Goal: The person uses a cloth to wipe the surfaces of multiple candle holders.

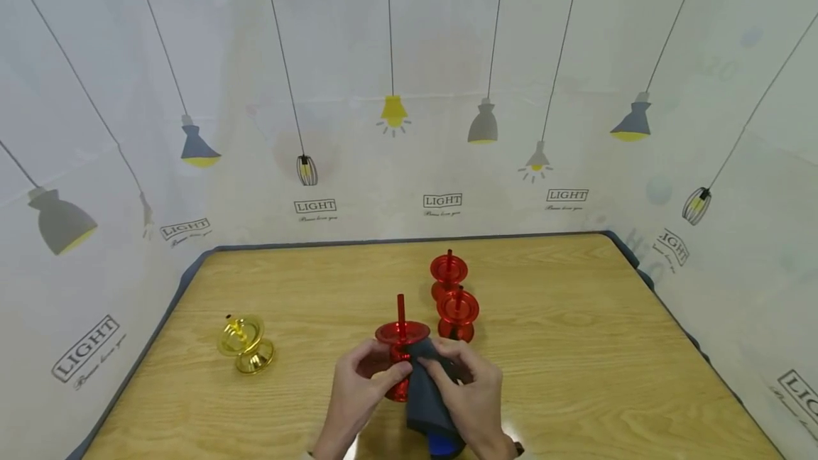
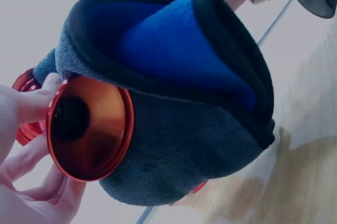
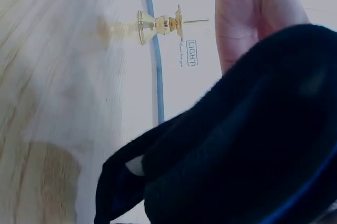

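Observation:
A shiny red candle holder (image 1: 402,333), with a dish and a thin upright stem, is held just above the table by my left hand (image 1: 358,387), thumb and fingers round its middle. In the left wrist view the holder's hollow round base (image 2: 108,129) faces the camera. My right hand (image 1: 474,387) grips a folded grey-blue cloth (image 1: 427,396) and presses it against the holder's right side. The cloth's bright blue inner side (image 2: 174,50) shows in the left wrist view. Dark cloth (image 3: 247,150) hides most of the right fingers in the right wrist view.
Two more red candle holders, a nearer one (image 1: 458,309) and a farther one (image 1: 449,270), stand beyond my hands. To the left is a gold candle holder (image 1: 255,359). The wooden table (image 1: 575,346) is bordered by a white printed curtain (image 1: 358,176).

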Tool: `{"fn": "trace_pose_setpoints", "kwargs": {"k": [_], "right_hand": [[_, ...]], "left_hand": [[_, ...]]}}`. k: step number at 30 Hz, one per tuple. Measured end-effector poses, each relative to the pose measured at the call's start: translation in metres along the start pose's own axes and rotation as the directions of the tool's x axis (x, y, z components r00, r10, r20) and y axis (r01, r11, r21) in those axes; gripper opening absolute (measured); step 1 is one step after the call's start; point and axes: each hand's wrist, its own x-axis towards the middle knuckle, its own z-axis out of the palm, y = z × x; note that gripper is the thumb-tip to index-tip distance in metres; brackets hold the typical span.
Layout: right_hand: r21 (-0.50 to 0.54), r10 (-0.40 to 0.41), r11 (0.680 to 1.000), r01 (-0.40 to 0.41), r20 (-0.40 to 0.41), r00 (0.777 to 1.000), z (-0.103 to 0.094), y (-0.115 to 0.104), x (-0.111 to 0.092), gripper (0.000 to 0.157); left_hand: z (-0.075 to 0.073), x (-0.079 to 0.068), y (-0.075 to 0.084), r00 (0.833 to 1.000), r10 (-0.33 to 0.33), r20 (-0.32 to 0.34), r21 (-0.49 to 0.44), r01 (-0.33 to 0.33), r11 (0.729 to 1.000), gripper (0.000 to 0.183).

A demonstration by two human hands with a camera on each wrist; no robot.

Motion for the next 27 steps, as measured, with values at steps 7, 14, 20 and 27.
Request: {"fn": "trace_pose_setpoints", "kwargs": {"k": [7, 14, 20, 27], "right_hand": [[0.076, 0.165, 0.983, -0.167, 0.034, 0.986, -0.002, 0.001, 0.002, 0.023], [0.134, 0.289, 0.946, -0.297, 0.076, 0.954, -0.006, 0.004, 0.004, 0.018], [0.116, 0.224, 0.967, -0.229, 0.054, 0.973, -0.007, 0.005, 0.002, 0.019], [-0.048, -0.019, 0.999, 0.021, 0.048, 0.999, -0.002, 0.004, 0.000, 0.025]], "left_hand": [[-0.007, -0.002, 0.001, 0.999, -0.033, 0.041, -0.042, 0.035, 0.999, 0.028], [-0.013, -0.002, -0.003, 0.989, -0.011, 0.144, -0.025, 0.015, 1.000, 0.022], [-0.009, -0.005, -0.001, 0.989, -0.035, 0.143, -0.031, 0.040, 0.999, 0.027], [0.000, -0.005, -0.003, 0.998, 0.025, 0.059, 0.042, -0.027, 0.999, 0.029]]}}
